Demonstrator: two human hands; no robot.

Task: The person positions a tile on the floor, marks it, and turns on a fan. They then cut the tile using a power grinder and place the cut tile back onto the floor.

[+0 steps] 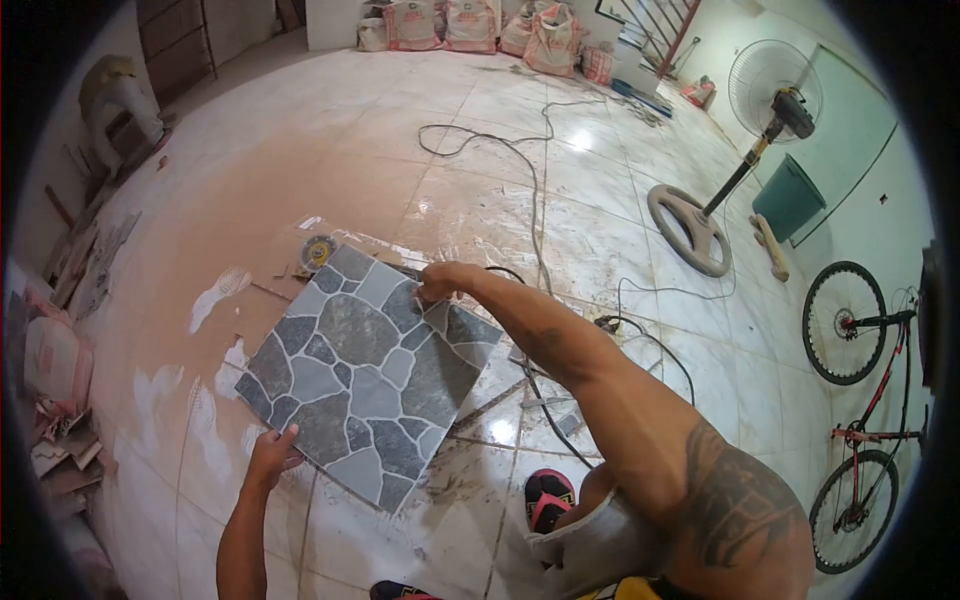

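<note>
A square tile (375,375) with a grey stone pattern and pale joints is turned at an angle over the floor, seemingly raised a little. My left hand (272,456) grips its lower left edge, thumb on top. At the upper right edge my right hand (442,283) is closed on the tile, its fingertips partly hidden. Just beyond the tile's top corner lies a round cutting disc (318,252); whatever it is attached to is mostly hidden behind the tile.
Reddish dust coats the floor (290,180). A cable (540,200) winds across it. A fan (775,95), green bin (788,198) and bicycle (880,400) stand right. Sacks (470,25) line the back; offcuts (75,455) lie left. My shoe (550,500) is near the tile.
</note>
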